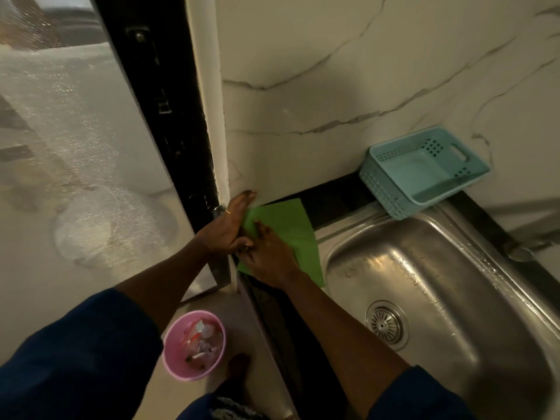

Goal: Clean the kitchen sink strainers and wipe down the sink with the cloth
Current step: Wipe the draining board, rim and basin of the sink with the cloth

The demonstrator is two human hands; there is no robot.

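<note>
**Now both hands on the green cloth at the counter's left end**

Now I see both of my arms reaching forward, dark blue sleeves pushed up to the forearms. My left hand (228,227) is stretched out with its fingers nearly straight, fingertips touching the marble wall at the corner where it meets the black door frame (157,95). Its palm edge rests against the left edge of the green cloth (291,237); I cannot tell whether it grips anything.

My right hand (266,256) lies flat, palm down, fingers spread and extended, pressing on the near left part of the cloth rather than clutching it. The cloth lies spread flat on the counter's left end, just beside the left rim of the steel sink (454,268), with its far corner near the wall.

Inside the basin, the strainer (386,324) sits in the drain, well apart from both hands. A light blue basket (424,174) stands at the sink's far edge against the wall. On the floor below the counter stands a pink bin (194,344) holding scraps.
</note>
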